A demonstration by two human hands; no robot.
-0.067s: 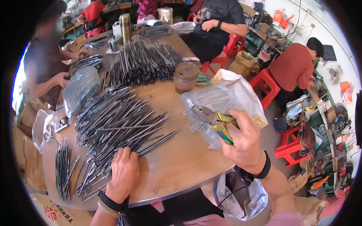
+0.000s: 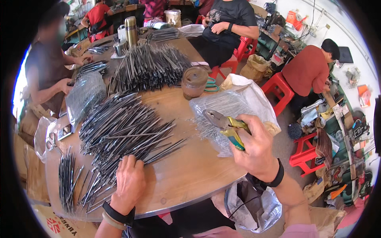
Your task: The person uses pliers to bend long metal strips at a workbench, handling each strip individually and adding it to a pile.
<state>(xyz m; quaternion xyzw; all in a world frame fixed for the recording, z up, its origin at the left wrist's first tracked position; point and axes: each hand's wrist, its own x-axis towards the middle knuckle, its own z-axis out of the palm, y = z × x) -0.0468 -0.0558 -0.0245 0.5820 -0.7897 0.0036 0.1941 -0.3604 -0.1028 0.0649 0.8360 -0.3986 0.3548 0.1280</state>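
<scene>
In my right hand [image 2: 256,148] is a pair of pliers [image 2: 216,119] with yellow and green handles, raised over the right part of the table. Its jaws point to the upper left, and my fingers wrap round the handles. My left hand [image 2: 130,178] lies at the near edge of a large heap of thin dark metal rods [image 2: 123,131], its fingers curled down on several of them. Their fingertips are partly hidden. Beneath and beyond the pliers is a clear plastic bag [image 2: 222,107] of fine pale wires.
A smaller rod bundle [image 2: 66,182] lies at the left, near scissors [image 2: 51,141]. Farther back stand another rod pile [image 2: 149,65], a brown jar [image 2: 194,81] and a metal flask [image 2: 131,31]. A co-worker [image 2: 47,67] handles items at left; red stools [image 2: 278,91] stand at right.
The pliers' handles look closer together and the jaws narrower. My left hand has stayed on the rods.
</scene>
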